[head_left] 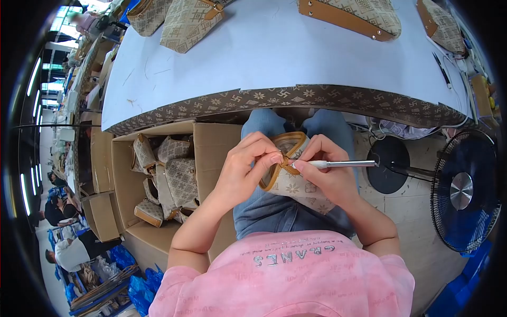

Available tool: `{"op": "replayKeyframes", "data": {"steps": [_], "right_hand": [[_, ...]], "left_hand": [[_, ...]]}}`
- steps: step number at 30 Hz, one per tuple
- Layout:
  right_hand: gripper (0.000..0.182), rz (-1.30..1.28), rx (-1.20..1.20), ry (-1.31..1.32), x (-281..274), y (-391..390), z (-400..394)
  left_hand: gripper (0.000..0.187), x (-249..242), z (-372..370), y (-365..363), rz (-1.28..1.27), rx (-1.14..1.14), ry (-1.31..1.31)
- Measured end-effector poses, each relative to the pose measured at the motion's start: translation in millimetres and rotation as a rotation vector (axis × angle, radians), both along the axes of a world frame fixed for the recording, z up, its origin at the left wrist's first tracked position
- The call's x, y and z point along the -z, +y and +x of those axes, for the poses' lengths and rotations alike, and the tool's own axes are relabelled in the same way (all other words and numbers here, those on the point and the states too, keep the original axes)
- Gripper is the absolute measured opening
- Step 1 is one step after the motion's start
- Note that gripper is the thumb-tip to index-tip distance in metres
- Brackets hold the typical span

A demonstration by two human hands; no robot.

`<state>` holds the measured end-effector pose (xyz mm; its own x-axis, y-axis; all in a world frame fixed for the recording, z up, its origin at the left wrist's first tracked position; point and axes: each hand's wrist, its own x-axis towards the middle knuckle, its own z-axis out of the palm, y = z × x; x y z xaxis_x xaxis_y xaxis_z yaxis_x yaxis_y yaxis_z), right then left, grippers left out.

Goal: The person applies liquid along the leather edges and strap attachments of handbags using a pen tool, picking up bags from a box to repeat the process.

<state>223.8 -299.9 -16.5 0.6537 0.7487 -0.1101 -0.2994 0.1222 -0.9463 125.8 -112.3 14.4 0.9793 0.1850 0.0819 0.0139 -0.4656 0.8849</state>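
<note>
A small patterned fabric bag (296, 191) with tan leather trim rests on my lap, its opening turned up and to the left. My left hand (244, 168) is closed, thumb and finger pinching the tan trim at the bag's rim. In my right hand (331, 171) is a pen-like tool (348, 164) with a white and silver handle, lying nearly level. Its tip points left, close to the trim by my left fingertips. The exact tip and what it touches are hidden by my fingers.
Ahead is a white-topped table (211, 74) with several patterned bags (193, 24) and a black pen-like item (442, 71). A cardboard box (214, 153) of similar bags stands at left. A black fan (462, 190) stands at right. Other people (79, 253) sit far left.
</note>
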Motion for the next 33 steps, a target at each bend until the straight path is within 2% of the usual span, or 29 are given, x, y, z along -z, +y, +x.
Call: {"op": "replayKeyframes", "data": {"steps": [2,6,18,33], "right_hand": [[0.012,0.003,0.012,-0.015,1.1,0.4,-1.8],[0.013,-0.002,0.017,-0.024,-1.2,2.6,-3.9],[0.012,-0.038,0.045,-0.215,2.7,3.2,-8.0],[0.013,-0.014,0.053,-0.274,5.4,3.3,-8.5]], "left_hand": [[0.012,2.2,2.4,-0.5,-0.128,-0.017,0.078],[0.018,7.1,5.3,-2.1,-0.191,-0.067,0.132],[0.018,6.6,6.3,-1.7,-0.211,-0.076,0.211],[0.021,10.9,5.8,-3.5,-0.203,-0.079,0.145]]}}
